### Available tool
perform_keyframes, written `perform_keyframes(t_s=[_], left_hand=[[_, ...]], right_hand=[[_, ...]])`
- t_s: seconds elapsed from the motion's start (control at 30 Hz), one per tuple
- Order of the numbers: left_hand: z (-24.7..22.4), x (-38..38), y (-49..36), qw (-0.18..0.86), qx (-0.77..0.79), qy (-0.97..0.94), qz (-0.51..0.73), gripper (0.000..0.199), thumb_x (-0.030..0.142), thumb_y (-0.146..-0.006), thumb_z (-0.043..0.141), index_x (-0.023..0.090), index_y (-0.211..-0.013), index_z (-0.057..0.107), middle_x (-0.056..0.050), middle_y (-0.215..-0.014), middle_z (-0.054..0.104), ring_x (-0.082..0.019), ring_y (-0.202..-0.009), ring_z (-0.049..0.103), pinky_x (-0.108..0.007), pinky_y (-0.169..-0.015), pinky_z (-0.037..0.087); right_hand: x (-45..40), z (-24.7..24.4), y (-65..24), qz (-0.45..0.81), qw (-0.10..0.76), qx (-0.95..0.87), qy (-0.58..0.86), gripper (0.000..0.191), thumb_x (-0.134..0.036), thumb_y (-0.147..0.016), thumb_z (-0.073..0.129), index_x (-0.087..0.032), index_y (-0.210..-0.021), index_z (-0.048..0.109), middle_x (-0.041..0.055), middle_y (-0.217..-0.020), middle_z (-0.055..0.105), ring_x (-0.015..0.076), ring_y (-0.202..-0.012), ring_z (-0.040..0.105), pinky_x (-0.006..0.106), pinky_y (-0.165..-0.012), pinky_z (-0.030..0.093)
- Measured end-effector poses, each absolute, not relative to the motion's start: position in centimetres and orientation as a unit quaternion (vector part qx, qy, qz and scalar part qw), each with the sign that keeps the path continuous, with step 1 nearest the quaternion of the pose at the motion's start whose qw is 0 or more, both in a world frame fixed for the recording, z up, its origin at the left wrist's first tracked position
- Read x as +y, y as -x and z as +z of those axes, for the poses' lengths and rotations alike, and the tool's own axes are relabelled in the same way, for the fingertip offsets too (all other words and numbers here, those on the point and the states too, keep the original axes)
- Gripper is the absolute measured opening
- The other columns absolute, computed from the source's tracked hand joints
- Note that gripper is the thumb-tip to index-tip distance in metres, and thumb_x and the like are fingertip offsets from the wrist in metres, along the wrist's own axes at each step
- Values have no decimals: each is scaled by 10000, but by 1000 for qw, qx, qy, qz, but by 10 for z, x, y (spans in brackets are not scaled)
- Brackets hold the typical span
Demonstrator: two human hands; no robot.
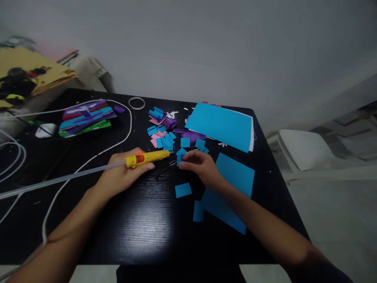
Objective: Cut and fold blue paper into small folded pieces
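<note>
My left hand [126,175] is closed around a yellow hot glue gun [151,156]. A red light glows on it, and a long translucent glue stick [88,171] runs out of its back end. The nozzle points right, close to a small folded blue paper piece [179,157] pinched in my right hand [203,167]. A thin pale strip shows above those fingers; I cannot make out what it is. Below the nozzle lies a dark tool with a loop, perhaps scissors [163,170]. Nearer me rests a blue paper rectangle [183,190].
Blue and pink paper pieces [159,135] are heaped beyond my hands. Blue sheets [220,125] lie at the back right, another blue sheet [235,177] under my right forearm. Folded coloured paper [86,118] sits at left. A white cable [100,154] loops across the black table [141,236].
</note>
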State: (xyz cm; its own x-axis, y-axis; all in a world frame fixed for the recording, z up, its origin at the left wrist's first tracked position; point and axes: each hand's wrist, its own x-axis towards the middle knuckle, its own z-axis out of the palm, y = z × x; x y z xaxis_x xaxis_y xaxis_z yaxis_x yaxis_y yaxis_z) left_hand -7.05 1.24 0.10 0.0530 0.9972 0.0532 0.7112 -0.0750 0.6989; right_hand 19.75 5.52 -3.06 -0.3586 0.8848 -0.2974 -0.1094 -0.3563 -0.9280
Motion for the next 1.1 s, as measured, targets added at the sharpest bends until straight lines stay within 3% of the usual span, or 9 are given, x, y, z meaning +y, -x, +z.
perform_keyframes(t_s=[0.1,0.4,0.63,1.1], left_hand=[[2,12,68,281,608,-690,275,361,581,-876,639,228,-883,719,-26,-760,707,-216,-662,646,-318,-595,472],[5,13,64,240,590,-728,253,376,520,-897,610,227,-670,546,26,-577,508,-145,-502,470,-290,-505,340],[4,15,64,217,603,-734,227,370,535,-895,596,234,-686,549,23,-574,521,-164,-528,506,-297,-538,368],[-1,16,67,191,570,-755,261,308,479,-920,636,237,-732,605,25,-582,552,-167,-524,544,-294,-501,348]], right_hand=[[54,-37,-196,698,364,-429,443,379,-377,-596,975,-233,-845,727,-5,-838,772,217,-863,754,413,-922,589],[50,-52,-191,700,395,-442,398,346,-384,-626,963,-246,-822,712,-23,-845,741,194,-886,738,410,-959,581],[51,-54,-188,702,402,-439,391,394,-397,-582,984,-234,-821,717,-14,-839,731,196,-869,728,412,-945,577],[52,-58,-188,694,412,-455,376,304,-293,-629,955,-213,-829,741,-14,-828,741,170,-819,732,349,-850,600]])
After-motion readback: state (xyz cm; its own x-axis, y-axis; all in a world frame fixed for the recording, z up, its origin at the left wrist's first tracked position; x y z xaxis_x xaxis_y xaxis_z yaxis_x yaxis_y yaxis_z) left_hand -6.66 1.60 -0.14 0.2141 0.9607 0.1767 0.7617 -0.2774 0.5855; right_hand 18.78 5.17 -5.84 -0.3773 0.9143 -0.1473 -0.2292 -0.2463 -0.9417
